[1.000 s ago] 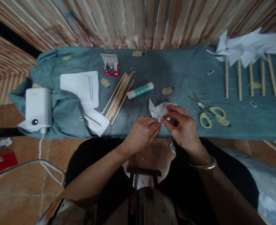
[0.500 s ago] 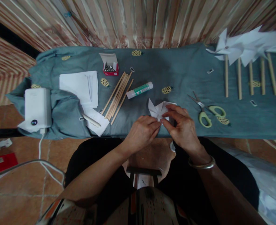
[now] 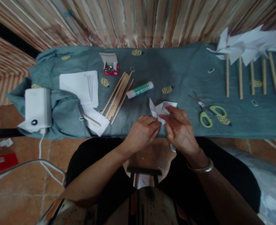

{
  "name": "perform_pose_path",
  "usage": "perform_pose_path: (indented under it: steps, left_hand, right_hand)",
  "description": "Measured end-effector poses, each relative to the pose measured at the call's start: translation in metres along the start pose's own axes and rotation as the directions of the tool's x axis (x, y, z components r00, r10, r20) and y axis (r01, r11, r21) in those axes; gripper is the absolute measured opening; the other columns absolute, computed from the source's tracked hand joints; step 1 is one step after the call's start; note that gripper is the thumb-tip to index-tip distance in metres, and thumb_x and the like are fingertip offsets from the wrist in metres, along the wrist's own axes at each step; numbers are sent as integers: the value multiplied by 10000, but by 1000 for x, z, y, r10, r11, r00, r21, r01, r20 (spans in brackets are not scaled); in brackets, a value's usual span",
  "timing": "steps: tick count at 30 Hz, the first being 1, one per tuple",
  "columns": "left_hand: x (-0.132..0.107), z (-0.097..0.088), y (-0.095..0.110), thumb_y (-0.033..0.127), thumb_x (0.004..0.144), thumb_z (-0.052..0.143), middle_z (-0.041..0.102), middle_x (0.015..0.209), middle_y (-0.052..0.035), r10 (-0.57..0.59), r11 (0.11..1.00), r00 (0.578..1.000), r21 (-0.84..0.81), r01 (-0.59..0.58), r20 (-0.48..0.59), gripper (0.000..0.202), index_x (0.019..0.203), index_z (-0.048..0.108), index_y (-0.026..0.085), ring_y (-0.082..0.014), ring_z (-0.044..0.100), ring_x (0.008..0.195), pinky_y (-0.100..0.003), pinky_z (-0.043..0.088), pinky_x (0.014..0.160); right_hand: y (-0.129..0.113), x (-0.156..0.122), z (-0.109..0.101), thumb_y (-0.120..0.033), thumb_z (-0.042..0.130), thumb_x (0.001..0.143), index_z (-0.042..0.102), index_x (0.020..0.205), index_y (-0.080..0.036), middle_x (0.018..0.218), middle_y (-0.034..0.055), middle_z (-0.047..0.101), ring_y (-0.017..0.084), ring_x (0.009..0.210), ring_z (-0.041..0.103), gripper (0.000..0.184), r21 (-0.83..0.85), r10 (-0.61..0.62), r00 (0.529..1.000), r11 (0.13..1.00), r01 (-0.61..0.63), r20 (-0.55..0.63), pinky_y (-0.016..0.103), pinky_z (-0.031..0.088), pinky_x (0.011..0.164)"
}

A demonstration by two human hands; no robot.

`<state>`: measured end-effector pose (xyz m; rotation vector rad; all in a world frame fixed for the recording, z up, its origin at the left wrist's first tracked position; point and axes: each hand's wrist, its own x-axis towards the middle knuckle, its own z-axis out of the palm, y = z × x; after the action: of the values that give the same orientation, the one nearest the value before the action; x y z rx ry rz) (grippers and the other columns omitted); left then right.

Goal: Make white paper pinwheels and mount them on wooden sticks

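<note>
Glue stick [image 3: 140, 90]: green lettering's looking too blurry to read
Cloth [image 3: 177, 67]: teal pineapple print, striped curtain [image 3: 149, 22] hanging behind
Folded paper [image 3: 160, 108]: sitting by the front edge, getting partly covered
Left hand [image 3: 143, 132]: pinching its near side
Right hand [image 3: 181, 131]: touching it, can't tell if it's gripping
Pinwheels [image 3: 248, 43]: running off the right side

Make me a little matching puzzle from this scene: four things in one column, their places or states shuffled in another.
1. Metal scissors with light-green handles
2. Folded white paper shape
3. Small red-and-white cardboard box
4. Green-and-white cylindrical glue stick

A. Lid up, metal pieces inside
B. Lying just right of the thin wooden sticks
C. Blades apart, on the cloth
D. Touched by left hand and right hand

Pairs: 1-C, 2-D, 3-A, 4-B
</note>
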<state>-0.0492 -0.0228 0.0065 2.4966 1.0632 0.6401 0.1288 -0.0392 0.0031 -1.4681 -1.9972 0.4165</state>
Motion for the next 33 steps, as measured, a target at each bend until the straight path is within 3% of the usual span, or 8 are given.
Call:
perform_pose_path:
  steps: [8,16,22,27,33]
  left_hand:
    - [1,-3,1,242,959,522,708,970,-79,-26,1000,999,-2,26,41,205,1005,692,136,-210,636,916,-360,497,817]
    - [3,-4,1,239,948,537,687,1012,-78,-50,998,996,35,47,72,188,1038,678,153,-218,606,955,-362,472,813]
    - [2,-3,1,231,955,516,684,998,-79,-36,998,997,58,33,64,199,1028,682,151,-219,605,936,-360,474,802]
    - [3,-4,2,235,955,521,687,980,-81,-27,998,998,63,24,59,196,1011,687,146,-219,605,912,-361,470,785]
    - [3,-8,-3,223,954,528,689,971,-68,-17,997,999,74,14,41,189,1034,684,154,-212,595,909,-352,452,777]
  right_hand:
    - [-3,-11,6,-158,436,920,596,1255,-308,1461,80,481,340,1327,474,401,-41,15,1000,999,-15,8,575,424,1052]
    - [-4,-11,6,-154,433,910,601,1241,-317,1467,72,487,342,1324,479,405,-64,58,998,996,-56,21,599,405,1055]
    - [1,-5,-2,-146,428,915,591,1249,-305,1430,69,523,301,1313,505,404,-10,-41,999,999,40,-20,543,442,1063]
    - [8,6,-12,-225,435,951,604,1279,-314,1423,70,547,303,1340,497,379,4,86,994,996,-86,-68,544,382,1128]
    - [15,16,-14,-330,455,968,601,1296,-182,1334,138,631,297,1282,564,388,17,142,989,990,-141,-52,510,430,1097]
